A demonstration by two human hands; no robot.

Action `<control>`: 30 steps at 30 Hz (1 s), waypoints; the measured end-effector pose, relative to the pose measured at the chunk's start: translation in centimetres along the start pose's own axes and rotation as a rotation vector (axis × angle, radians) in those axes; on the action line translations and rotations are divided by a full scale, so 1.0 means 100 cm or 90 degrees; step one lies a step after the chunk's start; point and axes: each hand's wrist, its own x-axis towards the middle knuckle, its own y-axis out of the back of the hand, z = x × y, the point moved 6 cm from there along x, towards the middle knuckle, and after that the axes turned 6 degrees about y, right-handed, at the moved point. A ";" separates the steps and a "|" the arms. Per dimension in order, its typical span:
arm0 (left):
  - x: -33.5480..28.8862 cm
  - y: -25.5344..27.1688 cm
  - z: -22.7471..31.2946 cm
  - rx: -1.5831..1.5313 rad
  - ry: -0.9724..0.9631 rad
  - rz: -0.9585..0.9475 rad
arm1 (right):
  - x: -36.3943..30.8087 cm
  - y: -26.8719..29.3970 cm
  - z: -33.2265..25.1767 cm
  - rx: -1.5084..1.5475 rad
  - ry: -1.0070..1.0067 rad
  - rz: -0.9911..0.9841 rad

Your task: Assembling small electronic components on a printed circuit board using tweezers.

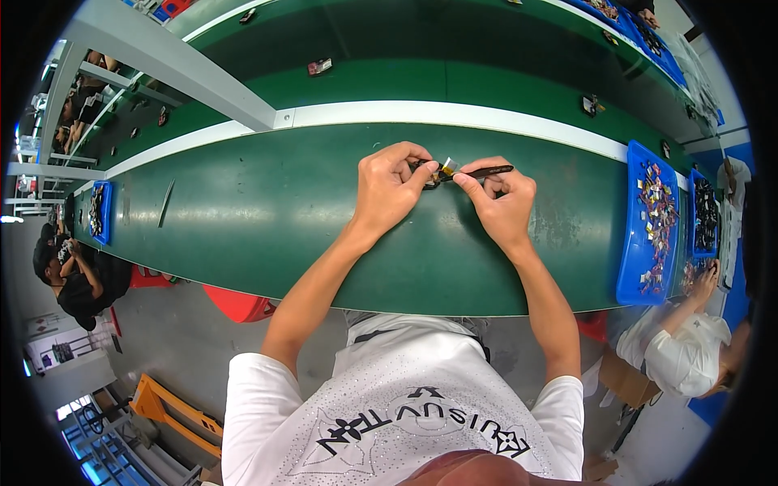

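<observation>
Both hands meet over the green workbench (275, 235). My left hand (389, 182) is closed, thumb and forefinger pinching a small dark electronic part (432, 183). A small silver-and-yellow piece (449, 167) stands up from it between my hands. My right hand (504, 202) is closed round a slim black tool that looks like tweezers (490, 172). Its tip points left to the small piece, and its back end sticks out past my fingers. My fingers partly hide the dark part, so its full shape does not show.
At the right end stands a blue tray (640, 275) of small colourful parts, with another blue tray (703, 215) beyond it. A thin metal strip (166, 202) and a blue bin (100, 212) lie to the left. Behind a white rail (454, 114) runs a green belt with scattered parts. People sit either side.
</observation>
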 end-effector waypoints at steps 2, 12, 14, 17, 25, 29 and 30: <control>0.000 -0.001 -0.001 -0.002 0.000 -0.001 | 0.000 0.000 0.001 0.003 -0.007 -0.004; 0.004 -0.003 -0.012 -0.208 0.184 -0.133 | 0.005 0.003 0.010 0.273 -0.151 -0.013; 0.004 -0.006 -0.014 -0.236 0.209 -0.161 | 0.003 0.002 0.015 0.358 -0.214 -0.034; 0.003 -0.010 -0.018 -0.320 0.212 -0.187 | 0.005 0.002 0.008 0.356 -0.276 -0.049; 0.006 -0.011 -0.019 -0.392 0.209 -0.212 | 0.001 0.005 0.004 0.261 -0.125 -0.030; 0.006 -0.012 -0.020 -0.427 0.217 -0.231 | 0.002 0.006 0.004 0.256 -0.108 -0.022; 0.005 -0.012 -0.019 -0.448 0.220 -0.245 | 0.002 0.006 0.003 0.256 -0.107 -0.022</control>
